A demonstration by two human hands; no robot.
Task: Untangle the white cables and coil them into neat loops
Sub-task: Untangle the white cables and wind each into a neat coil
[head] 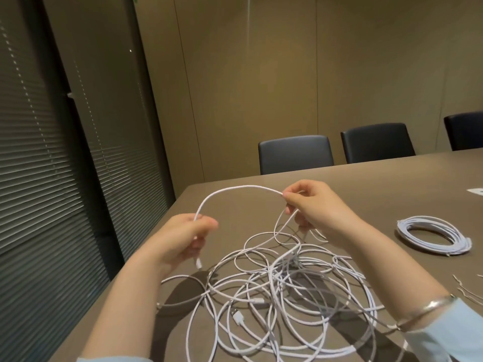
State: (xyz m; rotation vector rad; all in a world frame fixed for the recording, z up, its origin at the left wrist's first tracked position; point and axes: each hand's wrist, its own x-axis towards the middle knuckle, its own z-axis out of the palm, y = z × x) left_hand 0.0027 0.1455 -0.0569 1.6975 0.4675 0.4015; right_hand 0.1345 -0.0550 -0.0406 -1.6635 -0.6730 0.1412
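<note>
We have a white cable [235, 190] arched in the air between both hands, above the bench [392, 184]. Our left hand [183, 239] grips it with fingers curled round the strand, and the plug end [199, 263] hangs just below that fist. Our right hand [311, 205] pinches the other side of the arch between thumb and forefinger, other fingers loosely curled round a second strand that drops to the pile.

The tangle [282, 296] lies on the bench right under our forearms: many thin white loops crossing each other, with at least one flat connector [238, 316] lying among them. One finished coil [433, 237] sits well apart to the right, so the job looks partly done.

Handling, as we judge it: the cable is light, thin and limp, with a braided-looking jacket, so probably not slippery. It holds a soft curve but won't stay put, and loops will spring open if let go. Best hold is near the plug end, feeding the strand through a light pinch. Pulling hard would likely tighten crossings in the pile, and connectors may snag on other loops. Some thin ties or wires [467, 290] lie at the right edge; we can't tell what they are.
</note>
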